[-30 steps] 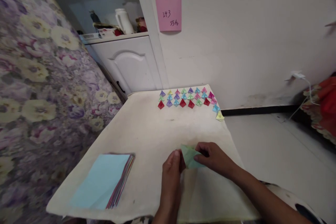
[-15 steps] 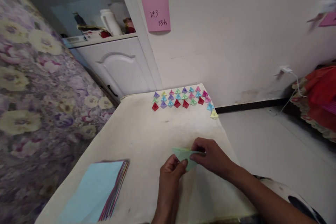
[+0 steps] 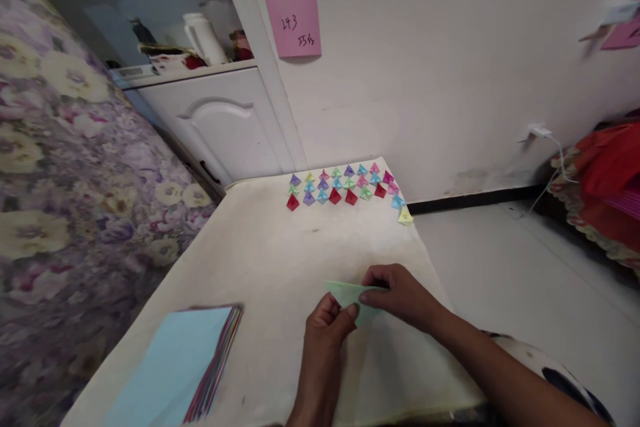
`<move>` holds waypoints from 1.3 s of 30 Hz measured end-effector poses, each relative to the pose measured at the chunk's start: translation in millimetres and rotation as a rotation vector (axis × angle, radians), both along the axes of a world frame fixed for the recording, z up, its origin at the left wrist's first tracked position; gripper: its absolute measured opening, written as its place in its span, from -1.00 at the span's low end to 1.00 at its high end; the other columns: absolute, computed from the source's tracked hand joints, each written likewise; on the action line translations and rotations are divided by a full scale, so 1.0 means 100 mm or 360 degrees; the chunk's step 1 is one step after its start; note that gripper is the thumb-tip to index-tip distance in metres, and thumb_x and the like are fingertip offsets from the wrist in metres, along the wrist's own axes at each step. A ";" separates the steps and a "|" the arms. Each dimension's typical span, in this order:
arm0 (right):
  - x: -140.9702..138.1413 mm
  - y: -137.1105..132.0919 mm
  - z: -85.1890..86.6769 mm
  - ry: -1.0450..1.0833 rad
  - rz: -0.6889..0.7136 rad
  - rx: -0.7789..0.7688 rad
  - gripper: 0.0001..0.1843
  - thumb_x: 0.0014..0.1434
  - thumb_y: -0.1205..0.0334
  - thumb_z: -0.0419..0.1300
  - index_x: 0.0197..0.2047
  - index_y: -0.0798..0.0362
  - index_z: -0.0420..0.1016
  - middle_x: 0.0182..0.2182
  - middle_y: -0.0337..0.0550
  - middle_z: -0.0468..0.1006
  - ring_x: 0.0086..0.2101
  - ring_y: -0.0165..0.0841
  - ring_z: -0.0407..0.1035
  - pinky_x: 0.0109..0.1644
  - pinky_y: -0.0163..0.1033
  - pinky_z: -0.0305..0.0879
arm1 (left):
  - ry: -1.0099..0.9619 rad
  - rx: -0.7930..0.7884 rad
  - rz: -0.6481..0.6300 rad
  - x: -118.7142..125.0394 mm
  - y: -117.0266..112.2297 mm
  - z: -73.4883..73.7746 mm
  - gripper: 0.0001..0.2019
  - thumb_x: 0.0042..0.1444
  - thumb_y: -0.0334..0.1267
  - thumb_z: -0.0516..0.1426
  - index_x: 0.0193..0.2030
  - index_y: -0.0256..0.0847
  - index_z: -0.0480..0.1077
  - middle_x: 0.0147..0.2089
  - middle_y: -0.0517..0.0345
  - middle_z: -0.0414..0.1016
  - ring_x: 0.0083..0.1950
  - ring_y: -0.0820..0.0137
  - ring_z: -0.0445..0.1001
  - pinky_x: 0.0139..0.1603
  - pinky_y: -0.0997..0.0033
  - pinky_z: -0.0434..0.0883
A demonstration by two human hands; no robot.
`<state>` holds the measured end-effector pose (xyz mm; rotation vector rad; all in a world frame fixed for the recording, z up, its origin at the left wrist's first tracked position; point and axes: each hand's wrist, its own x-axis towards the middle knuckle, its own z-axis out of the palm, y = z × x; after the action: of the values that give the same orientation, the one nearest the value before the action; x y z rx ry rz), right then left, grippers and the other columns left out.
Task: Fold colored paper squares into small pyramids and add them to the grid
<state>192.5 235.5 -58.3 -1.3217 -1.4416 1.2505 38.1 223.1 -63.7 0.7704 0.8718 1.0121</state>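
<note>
While both hands work at the near right part of the counter [image 3: 270, 260], they pinch a pale green folded paper [image 3: 345, 292] between them. The left hand [image 3: 327, 330] is closed on the paper's near left part, thumb on top. The right hand [image 3: 403, 295] is closed on its right side, fingers curled over the far edge. The paper looks folded to a point aimed left; whether it touches the counter or hangs just above it is hard to tell, as the view is soft.

Near left on the counter lies a stack of coloured sheets [image 3: 175, 367], light blue sheet on top, other colours showing at its right edge, well apart from the hands. At the far edge, against the wall, sit rows of small folded pieces [image 3: 340, 187] in red, purple, blue, green and pink. One yellow piece [image 3: 405, 216] lies at the right end, near the counter's right edge.

A pink sticky note [image 3: 293, 22] with handwriting is on the wall above the rows. A white cabinet [image 3: 220, 127] stands far left, with a white jug [image 3: 203, 37] on top. Floral fabric [image 3: 70, 173] fills the left side. A red cloth [image 3: 605, 173] is at far right, with a white plug [image 3: 537, 130] in the wall near it.
</note>
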 end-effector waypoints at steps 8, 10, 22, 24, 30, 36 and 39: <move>0.03 -0.02 0.02 -0.0234 0.0102 -0.0024 -0.95 -0.09 0.32 0.19 -0.49 0.13 0.44 -0.60 -0.32 0.36 -0.53 -0.48 0.19 -0.48 -0.39 0.08 | 0.0233 0.0091 0.0146 -0.14 0.06 -0.06 -0.86 0.00 -0.23 0.21 -0.35 -0.28 0.46 -0.45 0.20 0.48 -0.41 0.45 0.42 -0.31 0.47 0.38; 0.04 -0.02 0.01 -0.0225 0.0127 -0.0041 -0.94 -0.08 0.31 0.19 -0.48 0.13 0.45 -0.60 -0.32 0.36 -0.53 -0.48 0.20 -0.48 -0.39 0.08 | 0.0261 0.0094 0.0174 -0.17 0.08 -0.08 -0.84 -0.01 -0.22 0.22 -0.35 -0.28 0.46 -0.42 0.19 0.49 -0.40 0.46 0.42 -0.30 0.47 0.38; 0.05 0.02 -0.03 -0.0079 0.0140 -0.0068 -0.95 -0.08 0.32 0.21 -0.48 0.13 0.44 -0.61 -0.31 0.37 -0.53 -0.48 0.22 -0.47 -0.39 0.10 | 0.0285 0.0158 0.0051 -0.14 0.05 -0.05 -0.74 0.09 -0.10 0.12 -0.24 -0.24 0.48 -0.35 0.12 0.56 -0.32 0.38 0.48 -0.24 0.42 0.38; 0.06 0.02 -0.01 -0.0040 0.0128 -0.0050 -0.96 -0.08 0.33 0.21 -0.49 0.13 0.44 -0.60 -0.30 0.39 -0.52 -0.47 0.24 -0.46 -0.38 0.13 | 0.0288 0.0114 -0.0125 -0.09 0.03 -0.08 -0.73 0.02 -0.13 0.19 -0.20 -0.26 0.49 -0.31 0.08 0.57 -0.30 0.36 0.49 -0.23 0.42 0.38; 0.06 -0.01 0.02 0.0235 0.0241 -0.0216 -0.96 -0.04 0.33 0.18 -0.45 0.11 0.39 -0.61 -0.29 0.43 -0.60 -0.46 0.29 -0.50 -0.34 0.22 | 0.0340 -0.0125 -0.0285 0.03 -0.03 -0.22 -0.72 -0.11 -0.17 0.27 -0.31 -0.36 0.52 -0.36 -0.06 0.59 -0.44 0.38 0.51 -0.42 0.49 0.37; 0.05 -0.02 0.04 0.0288 0.0246 -0.0200 -0.96 -0.07 0.37 0.19 -0.46 0.10 0.39 -0.61 -0.30 0.45 -0.58 -0.46 0.32 -0.48 -0.35 0.25 | 0.0364 -0.0059 -0.0225 0.02 -0.04 -0.13 -0.73 -0.07 -0.16 0.25 -0.33 -0.37 0.53 -0.35 -0.08 0.59 -0.46 0.38 0.52 -0.46 0.49 0.37; 0.05 -0.02 0.08 0.0210 0.0184 -0.0120 -0.94 -0.09 0.40 0.20 -0.44 0.11 0.42 -0.55 -0.26 0.49 -0.51 -0.43 0.36 -0.41 -0.34 0.27 | 0.0467 0.0009 -0.0111 0.01 -0.02 -0.10 -0.72 -0.08 -0.15 0.25 -0.34 -0.37 0.55 -0.39 -0.07 0.60 -0.46 0.36 0.52 -0.45 0.47 0.38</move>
<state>197.3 233.4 -50.8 -1.1951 -1.4060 1.4530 39.6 220.7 -73.6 0.9630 1.0857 0.8518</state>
